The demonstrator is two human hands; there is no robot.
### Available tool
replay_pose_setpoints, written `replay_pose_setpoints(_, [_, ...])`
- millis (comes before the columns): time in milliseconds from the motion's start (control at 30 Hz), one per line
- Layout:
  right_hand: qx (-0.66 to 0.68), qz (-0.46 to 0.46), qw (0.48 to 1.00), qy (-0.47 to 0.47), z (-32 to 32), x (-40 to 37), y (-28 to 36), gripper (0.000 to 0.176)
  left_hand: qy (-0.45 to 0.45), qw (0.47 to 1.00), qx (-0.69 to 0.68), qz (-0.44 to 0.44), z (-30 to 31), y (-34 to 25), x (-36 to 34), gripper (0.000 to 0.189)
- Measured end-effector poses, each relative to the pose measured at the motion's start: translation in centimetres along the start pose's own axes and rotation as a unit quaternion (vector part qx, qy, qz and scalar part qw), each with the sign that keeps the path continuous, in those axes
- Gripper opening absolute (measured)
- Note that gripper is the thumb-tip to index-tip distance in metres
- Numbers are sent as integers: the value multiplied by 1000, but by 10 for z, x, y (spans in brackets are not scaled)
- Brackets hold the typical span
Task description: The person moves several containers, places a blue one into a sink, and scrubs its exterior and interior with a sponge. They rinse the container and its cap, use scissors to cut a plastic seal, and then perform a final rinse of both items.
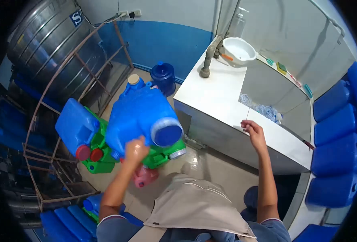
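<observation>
My left hand (137, 151) is closed at the near side of a large blue water jug (136, 115), apparently on its handle, which the fingers hide. The jug is tilted, with its wide blue-capped mouth (167, 134) facing me and a tan cap (133, 79) at its far end. Green jugs (158, 158) and a pink container (145, 176) stand below it on the floor. At the front edge of the white counter, my right hand (254, 135) is open and holds nothing, its fingers loosely bent.
A blue jug with a red cap (76, 125) stands left, near a rusty metal frame (71, 60) and a steel tank (53, 44). A round blue bottle (162, 77) stands behind. The counter (216, 90) bears a white basin (239, 50) and a pipe. Blue jugs (335, 155) line the right.
</observation>
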State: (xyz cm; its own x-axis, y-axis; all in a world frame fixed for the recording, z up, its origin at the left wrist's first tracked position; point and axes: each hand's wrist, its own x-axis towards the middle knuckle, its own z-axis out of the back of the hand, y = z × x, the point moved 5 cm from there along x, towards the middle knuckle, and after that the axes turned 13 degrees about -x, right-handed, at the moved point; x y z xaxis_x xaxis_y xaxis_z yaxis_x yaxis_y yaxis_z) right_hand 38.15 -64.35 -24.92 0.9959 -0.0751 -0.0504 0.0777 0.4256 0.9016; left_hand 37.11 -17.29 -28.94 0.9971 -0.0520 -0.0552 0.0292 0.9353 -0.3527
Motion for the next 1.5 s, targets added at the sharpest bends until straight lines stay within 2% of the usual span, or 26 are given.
replay_pose_setpoints(67, [-28, 49, 998, -2, 15, 29, 6, 26, -107, 991, 62, -47, 96, -10, 36, 20])
replay_pose_setpoints(100, [-15, 38, 999, -8, 20, 37, 16, 25, -144, 984, 74, -74, 139, -10, 54, 21])
replay_pose_setpoints(200, [-30, 56, 998, -14, 49, 58, 23, 26, -181, 956, 190, -131, 240, -67, 73, 23])
replay_pose_setpoints(267, [-14, 61, 998, -19, 78, 70, 19, 26, -187, 940, 204, -199, 283, -112, 70, 25])
replay_pose_setpoints(333, [-24, 35, 999, 7, 109, 76, 3, 26, -234, 904, 256, -252, 321, -170, 59, 30])
replay_pose_setpoints(400, [-45, 41, 998, -7, 149, 88, -20, 26, -266, 882, 257, -292, 353, -216, 54, 31])
replay_pose_setpoints(467, [-7, 30, 999, 14, 187, 100, -43, 26, -317, 846, 255, -346, 377, -267, 47, 28])
replay_pose_setpoints(533, [5, 11, 1000, -12, 225, 104, -59, 26, -347, 847, 195, -352, 393, -310, 44, 27])
replay_pose_setpoints(567, [2, 8, 1000, -6, 245, 110, -68, 26, -284, 905, 133, -287, 412, -319, 50, 25])
replay_pose_setpoints(600, [3, 6, 1000, 1, 263, 116, -75, 26, -395, 819, 71, -410, 419, -317, 49, 28])
replay_pose_setpoints(667, [-9, -1, 1000, 6, 299, 119, -88, 26, -402, 814, 68, -414, 479, -146, 107, 30])
replay_pose_setpoints(700, [-5, -2, 1000, 10, 317, 120, -92, 26, -410, 809, 66, -415, 505, -92, 144, 31])
replay_pose_setpoints(767, [-4, -8, 1000, 3, 355, 122, -100, 26, -430, 797, 56, -421, 402, -262, 141, 34])
replay_pose_setpoints(867, [-6, 4, 1000, -17, 405, 126, -103, 25, -465, 773, 45, -429, 282, -469, 122, 38])
replay_pose_setpoints(900, [-18, -15, 1000, -17, 418, 127, -104, 25, -477, 765, 42, -430, 275, -509, 150, 40])
replay_pose_setpoints(933, [-31, -34, 999, -17, 430, 129, -106, 24, -489, 758, 38, -430, 273, -495, 169, 41])
replay_pose_setpoints(967, [-33, -35, 999, -22, 440, 134, -109, 24, -296, 851, -112, -420, 240, -554, 173, 32])
replay_pose_setpoints(1000, [-18, -44, 998, -41, 449, 141, -113, 22, -271, 843, -140, -442, 204, -591, 174, 21])
replay_pose_setpoints(1033, [-4, -53, 997, -59, 459, 149, -116, 21, -184, 870, -206, -408, 163, -601, 196, 19])
replay_pose_setpoints(1067, [-9, -53, 997, -61, 469, 157, -115, 21, -181, 864, -213, -418, 121, -615, 210, 21])
replay_pose_setpoints(1133, [-67, -19, 986, -151, 488, 173, -108, 18, -141, 885, -202, -395, 32, -629, 240, 28])
replay_pose_setpoints(1167, [-45, -9, 983, -176, 488, 179, -98, 17, -107, 894, -218, -376, 2, -639, 240, 30])
replay_pose_setpoints(1267, [-29, 12, 991, -129, 467, 209, -81, 18, -100, 913, -201, -341, -88, -647, 256, 27])
replay_pose_setpoints(1400, [53, -34, 994, -89, 435, 288, -108, 16, -88, 930, -202, -293, -147, -631, 261, 27])
replay_pose_setpoints(1467, [-56, -114, 984, -122, 425, 348, -155, 26, -57, 945, -197, -256, -164, -620, 264, 26])
replay_pose_setpoints(1500, [-56, -112, 985, -118, 419, 378, -175, 26, -59, 946, -197, -253, -163, -617, 269, 26])
